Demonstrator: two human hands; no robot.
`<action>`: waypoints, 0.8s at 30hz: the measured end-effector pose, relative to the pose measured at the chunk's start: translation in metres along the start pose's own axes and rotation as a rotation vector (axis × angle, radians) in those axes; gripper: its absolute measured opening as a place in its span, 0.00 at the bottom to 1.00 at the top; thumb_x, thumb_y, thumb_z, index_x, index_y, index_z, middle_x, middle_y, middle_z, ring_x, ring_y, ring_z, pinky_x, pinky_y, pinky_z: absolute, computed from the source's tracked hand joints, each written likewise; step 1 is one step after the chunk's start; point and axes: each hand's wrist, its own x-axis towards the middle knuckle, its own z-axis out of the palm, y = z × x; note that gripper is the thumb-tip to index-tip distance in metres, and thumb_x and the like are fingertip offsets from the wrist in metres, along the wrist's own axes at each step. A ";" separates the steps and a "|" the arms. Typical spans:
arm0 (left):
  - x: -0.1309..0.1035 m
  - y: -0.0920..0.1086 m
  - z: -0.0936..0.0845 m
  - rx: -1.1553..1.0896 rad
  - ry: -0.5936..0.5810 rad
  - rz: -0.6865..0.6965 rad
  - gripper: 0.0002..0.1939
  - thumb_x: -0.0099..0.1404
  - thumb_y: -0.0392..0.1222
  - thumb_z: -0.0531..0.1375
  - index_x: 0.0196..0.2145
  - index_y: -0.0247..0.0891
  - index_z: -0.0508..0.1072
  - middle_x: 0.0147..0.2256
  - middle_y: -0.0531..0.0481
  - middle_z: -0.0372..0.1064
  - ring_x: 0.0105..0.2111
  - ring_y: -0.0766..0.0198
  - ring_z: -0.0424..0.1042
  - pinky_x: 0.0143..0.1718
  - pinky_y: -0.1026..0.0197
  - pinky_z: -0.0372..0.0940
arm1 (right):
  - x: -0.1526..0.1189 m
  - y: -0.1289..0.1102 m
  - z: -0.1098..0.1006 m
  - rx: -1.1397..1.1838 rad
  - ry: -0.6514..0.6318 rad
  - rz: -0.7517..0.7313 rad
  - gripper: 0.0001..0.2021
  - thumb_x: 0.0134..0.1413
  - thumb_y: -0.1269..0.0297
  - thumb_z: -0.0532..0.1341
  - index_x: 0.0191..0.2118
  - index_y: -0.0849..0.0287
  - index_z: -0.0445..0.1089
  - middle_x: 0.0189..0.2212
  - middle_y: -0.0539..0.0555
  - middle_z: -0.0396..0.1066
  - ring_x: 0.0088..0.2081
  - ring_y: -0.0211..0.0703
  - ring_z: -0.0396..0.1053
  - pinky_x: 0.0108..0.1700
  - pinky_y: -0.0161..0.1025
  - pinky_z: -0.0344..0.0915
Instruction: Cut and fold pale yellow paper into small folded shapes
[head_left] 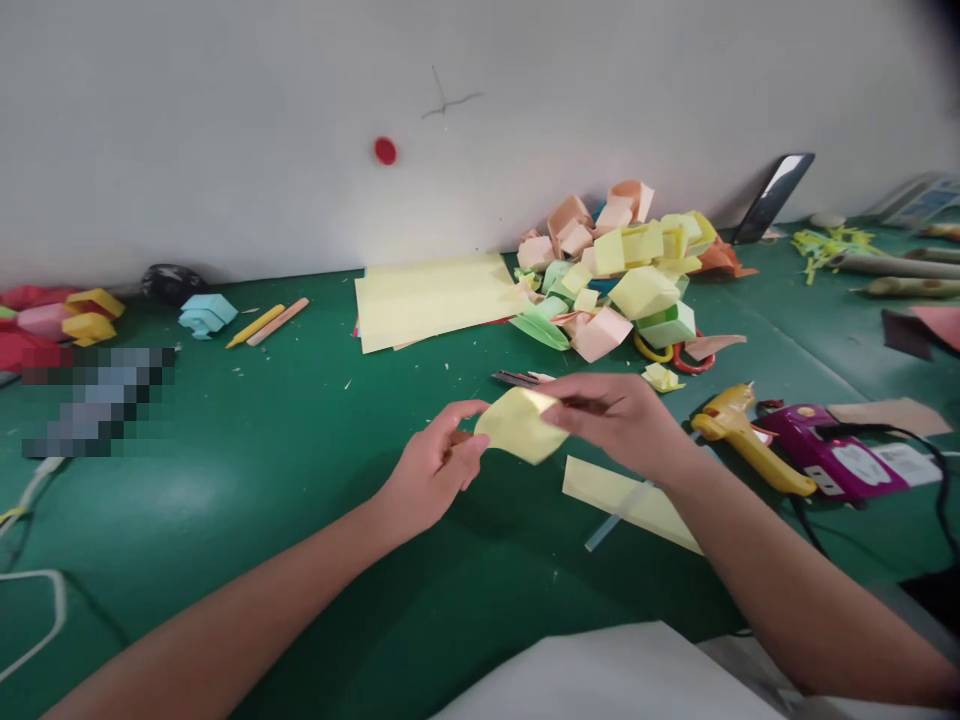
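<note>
A small piece of yellow paper (521, 425) is held up between my two hands, above the green table. My left hand (435, 465) pinches its left edge between thumb and fingers. On the opposite side, my right hand (619, 420) grips the upper right edge, its fingertips partly behind the sheet. Just beyond the paper lies a dark craft knife or similar slim tool (514, 378), partly covered by my right hand. Beneath my right wrist rest a yellow paper strip (600, 485) and a clear glue stick (616, 518).
Folded paper pieces (645, 290) are heaped at the back, beside flat yellow sheets (435, 300). A yellow glue gun (754, 440) and a purple power strip (836, 455) with a black cord lie at right. A phone (772, 198) leans on the wall; a blue paper shape (206, 315) sits left.
</note>
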 end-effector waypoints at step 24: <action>-0.007 0.034 -0.031 0.448 -0.332 -0.123 0.17 0.74 0.41 0.51 0.58 0.46 0.65 0.42 0.52 0.72 0.38 0.62 0.71 0.38 0.62 0.62 | -0.019 -0.010 0.026 -0.428 -0.475 -0.460 0.09 0.60 0.65 0.65 0.46 0.52 0.75 0.50 0.57 0.66 0.48 0.48 0.65 0.54 0.49 0.63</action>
